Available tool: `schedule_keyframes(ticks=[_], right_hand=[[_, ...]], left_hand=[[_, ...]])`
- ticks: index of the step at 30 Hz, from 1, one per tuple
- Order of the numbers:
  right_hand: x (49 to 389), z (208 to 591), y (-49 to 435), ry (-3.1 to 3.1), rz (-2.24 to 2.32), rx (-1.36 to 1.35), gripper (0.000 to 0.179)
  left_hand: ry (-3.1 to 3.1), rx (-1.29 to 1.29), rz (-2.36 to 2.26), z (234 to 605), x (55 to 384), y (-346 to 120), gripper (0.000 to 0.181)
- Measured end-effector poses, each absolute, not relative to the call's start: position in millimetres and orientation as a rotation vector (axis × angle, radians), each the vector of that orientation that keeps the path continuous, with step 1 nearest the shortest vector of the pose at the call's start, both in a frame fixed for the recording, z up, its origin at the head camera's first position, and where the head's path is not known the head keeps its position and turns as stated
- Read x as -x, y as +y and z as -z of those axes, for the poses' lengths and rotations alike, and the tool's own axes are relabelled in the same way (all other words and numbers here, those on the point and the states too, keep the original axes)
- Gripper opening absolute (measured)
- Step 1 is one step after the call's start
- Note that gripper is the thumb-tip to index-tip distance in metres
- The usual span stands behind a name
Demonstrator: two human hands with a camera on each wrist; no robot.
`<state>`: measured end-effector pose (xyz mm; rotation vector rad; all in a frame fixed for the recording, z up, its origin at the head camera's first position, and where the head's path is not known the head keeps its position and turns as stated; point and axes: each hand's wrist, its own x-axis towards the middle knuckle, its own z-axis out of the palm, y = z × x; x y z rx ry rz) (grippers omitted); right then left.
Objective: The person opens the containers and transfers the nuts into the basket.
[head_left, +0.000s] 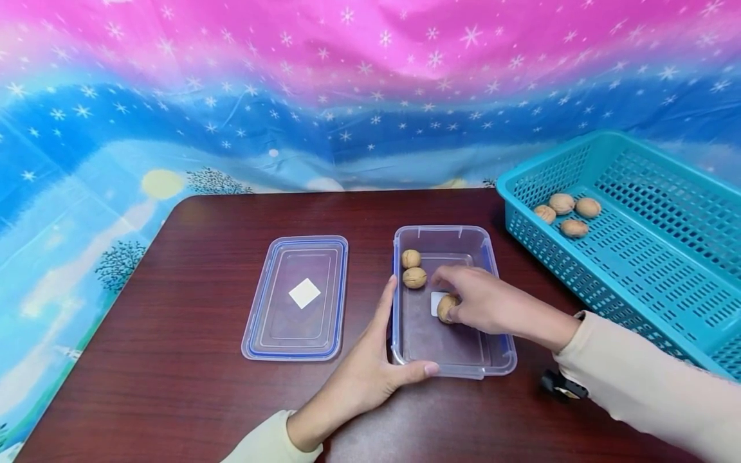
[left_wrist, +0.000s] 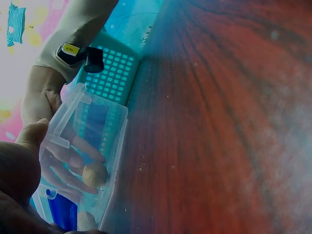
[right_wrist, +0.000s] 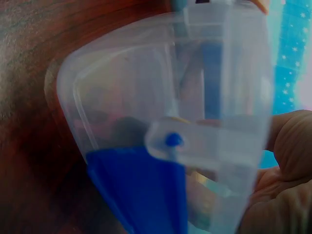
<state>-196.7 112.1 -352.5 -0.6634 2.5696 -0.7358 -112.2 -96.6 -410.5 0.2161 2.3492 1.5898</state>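
Observation:
Thumb and fingers of my right hand [head_left: 483, 301] hold a walnut [head_left: 446, 308] low inside a clear plastic box [head_left: 483, 372]. The index finger stands bent, apart from the nut in the head view. Through the box wall in the left wrist view, the same walnut [left_wrist: 95, 175] shows among the fingers, close to the bottom. Two walnuts [head_left: 413, 278] lie by the box's left wall. My left hand [head_left: 370, 360] rests against the box, straight fingers along the left side and thumb over the near rim. Blue clips [right_wrist: 139, 190] hang from the box.
A clear lid [head_left: 294, 350] with a blue seal lies left of the box, a white square on it. Several walnuts [head_left: 561, 204] sit at the left end of a teal basket [head_left: 579, 283], which stands right of the box on the dark red table [head_left: 173, 308].

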Motion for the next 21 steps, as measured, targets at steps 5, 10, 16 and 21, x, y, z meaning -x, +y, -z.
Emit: schedule_keyframes(ticks=[5,10,16,21], right_hand=[[196.0,359.6,106.2,2.613,0.74,0.713,0.035],[194.7,364.8,103.5,2.646,0.773,0.731,0.033],[194.7,369.5,103.1,2.657,0.82,0.766,0.026],[194.8,370.5,102.5,2.659,0.841,0.784,0.026]], left_hand=[[2.353,-0.235,-1.599,411.3,112.4,-96.9,0.127],[2.344,-0.221,-1.595,411.0,112.2,-97.1,0.127],[2.335,-0.234,-1.62,412.7,112.1,-96.8,0.125],[2.327,-0.237,-1.638,414.0,112.4,-96.5,0.125]])
